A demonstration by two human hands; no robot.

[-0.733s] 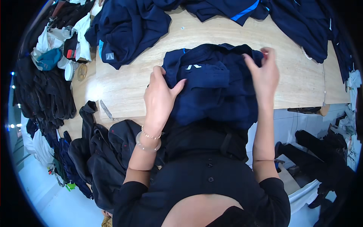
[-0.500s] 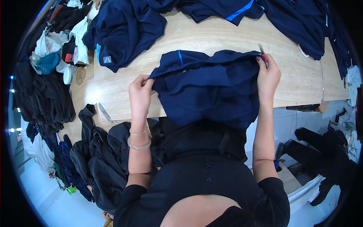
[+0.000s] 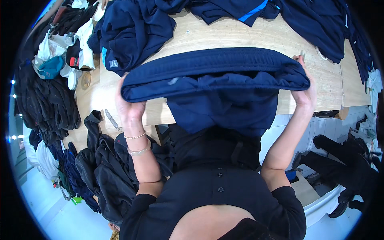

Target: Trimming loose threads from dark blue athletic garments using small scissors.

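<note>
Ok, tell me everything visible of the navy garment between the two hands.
The navy garment looks like soft cloth, with a gathered, seemingly elastic band along an opening spread wide from side to side. A small pale mark shows on the cloth near the left end. The left hand and right hand touch its ends. Below, its loose body drapes past the near edge of the table.

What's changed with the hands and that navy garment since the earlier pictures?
The left hand has moved left and the right hand right, both slightly nearer the body, stretching the waistband of the navy garment into a wide, open band. Neither has left the garment. The navy clothes across the table stayed put.
</note>
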